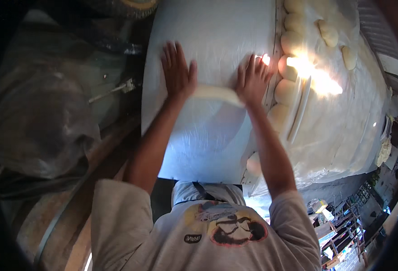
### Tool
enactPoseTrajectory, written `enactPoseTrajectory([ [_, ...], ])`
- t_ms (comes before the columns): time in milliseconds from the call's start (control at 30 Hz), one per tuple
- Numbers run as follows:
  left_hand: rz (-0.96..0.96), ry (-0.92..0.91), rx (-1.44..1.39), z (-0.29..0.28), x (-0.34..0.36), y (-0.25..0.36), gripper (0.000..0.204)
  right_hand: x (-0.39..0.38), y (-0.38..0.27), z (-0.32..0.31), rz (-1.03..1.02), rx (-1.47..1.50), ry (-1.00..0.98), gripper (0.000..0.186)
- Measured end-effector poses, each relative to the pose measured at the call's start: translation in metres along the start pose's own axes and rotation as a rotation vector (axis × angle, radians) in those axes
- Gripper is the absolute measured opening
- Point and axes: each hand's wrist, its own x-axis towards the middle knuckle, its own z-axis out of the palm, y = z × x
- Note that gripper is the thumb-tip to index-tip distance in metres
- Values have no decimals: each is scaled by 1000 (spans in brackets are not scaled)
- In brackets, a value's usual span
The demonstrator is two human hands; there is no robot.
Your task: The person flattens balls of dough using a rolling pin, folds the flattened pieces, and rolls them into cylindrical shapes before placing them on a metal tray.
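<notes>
In the upper middle of the frame, one pale dough roll [217, 93] lies crosswise on the metal-topped table [199, 128], its two ends hidden at the heels of the left hand [177, 74] and the right hand [254, 81]. Both hands are flat, grip wide open and fingers spread, with nothing clasped; blur softens the fingertips. The table's left edge runs beside the left hand, its near edge by the person's waist; bare metal lies above the hands and, below the roll, between the forearms. At right, a row of at least six round dough pieces [292, 43] borders the metal, the full count lost to glare and the right forearm. Two longer dough pieces [328, 33] lie beyond on plastic sheeting [343, 122]. The dark left side is hard to make out.
</notes>
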Motion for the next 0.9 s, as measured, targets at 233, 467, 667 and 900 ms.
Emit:
enactPoseTrajectory([
  [233, 144, -208, -147, -48, -152, 7, 65, -145, 10, -20, -118, 208, -182, 63],
  [467, -503, 213, -587, -64, -252, -2, 65, -237, -23, -7, 220, 866, -9, 63],
  [667, -492, 168, -332, -94, -271, -24, 67, -207, -32, -57, 18, 493, -121, 72],
  [900, -356, 579, -499, -51, -209, -40, 46, -245, -67, -63, -250, 466, -186, 52],
])
